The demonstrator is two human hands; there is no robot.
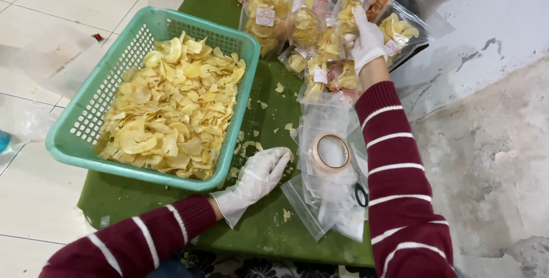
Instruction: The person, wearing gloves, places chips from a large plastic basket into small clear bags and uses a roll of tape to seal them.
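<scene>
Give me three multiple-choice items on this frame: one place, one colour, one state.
1. Where does the roll of clear tape lie?
A. in the basket
B. on the stack of empty clear plastic bags
C. on the floor tiles

2. What colour is the plastic mesh basket of yellow chips?
A. teal green
B. red
C. black

3. What is the white-gloved right hand doing?
A. resting flat
B. holding scissors
C. reaching among the filled chip bags

Key: 1 B, the roll sits on the bags; 2 A, its rim is teal; 3 C, it is stretched onto the pile.
</scene>
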